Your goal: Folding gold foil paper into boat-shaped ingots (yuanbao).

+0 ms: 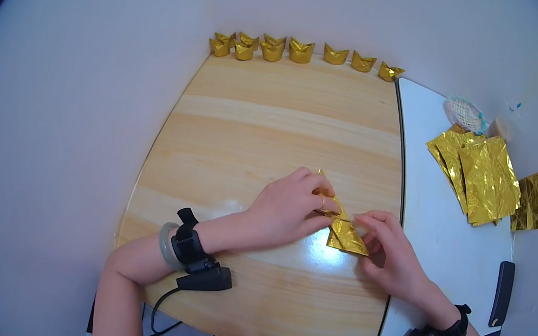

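Note:
A partly folded piece of gold foil paper [347, 239] lies near the right side of the wooden table, between my two hands. My left hand [295, 202] is over its upper left part, with curled fingers pressing on the foil and hiding some of it. At its lower right, my right hand [393, 254] has thumb and fingers bent together at the foil's edge. A pointed tip of the foil shows above my left fingers. The foil's lower part has a straight bottom edge and slanted creases.
Several folded gold paper ingots [301, 50] line the far edge of the wooden table [276, 126]. On the white table [428, 216] at right lie a stack of gold foil sheets [487, 180], a white mesh item [464, 114] and a dark oblong object [502, 294].

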Tool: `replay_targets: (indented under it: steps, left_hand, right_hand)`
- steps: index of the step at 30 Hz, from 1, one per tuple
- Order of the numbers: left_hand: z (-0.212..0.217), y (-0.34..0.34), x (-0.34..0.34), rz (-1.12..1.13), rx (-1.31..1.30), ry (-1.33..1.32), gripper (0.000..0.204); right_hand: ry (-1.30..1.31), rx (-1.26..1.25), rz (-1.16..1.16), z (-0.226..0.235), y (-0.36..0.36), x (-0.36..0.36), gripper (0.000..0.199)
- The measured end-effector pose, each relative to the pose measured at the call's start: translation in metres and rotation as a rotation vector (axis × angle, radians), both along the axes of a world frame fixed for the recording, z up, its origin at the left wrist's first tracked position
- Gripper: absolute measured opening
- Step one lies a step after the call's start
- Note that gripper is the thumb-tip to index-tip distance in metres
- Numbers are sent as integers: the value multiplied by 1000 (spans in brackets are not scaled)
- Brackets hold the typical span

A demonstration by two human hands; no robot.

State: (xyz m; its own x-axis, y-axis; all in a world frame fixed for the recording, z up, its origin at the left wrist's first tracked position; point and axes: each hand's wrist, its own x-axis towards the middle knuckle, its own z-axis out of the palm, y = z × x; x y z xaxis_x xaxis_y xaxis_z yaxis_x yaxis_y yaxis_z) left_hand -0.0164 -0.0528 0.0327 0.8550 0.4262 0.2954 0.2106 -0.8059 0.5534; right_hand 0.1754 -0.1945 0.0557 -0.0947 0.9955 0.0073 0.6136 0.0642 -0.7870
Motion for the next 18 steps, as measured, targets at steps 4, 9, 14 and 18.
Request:
replay_targets:
  steps: [4, 9, 14, 18]
  left_hand:
    - [-6, 0, -2, 13, -64, 23, 20]
    - [-12, -5, 0, 71, -161, -10, 28]
    - [-14, -8, -1, 87, -166, -3, 33]
    - [-12, -8, -3, 61, -145, 46, 38]
  right_hand:
    - [-164, 155, 135, -6, 2, 7, 50]
    - [-176, 263, 298, -13, 11, 10, 39]
    - [-276, 322, 325, -16, 21, 12, 33]
    - [-331, 403, 369, -17, 28, 14, 31]
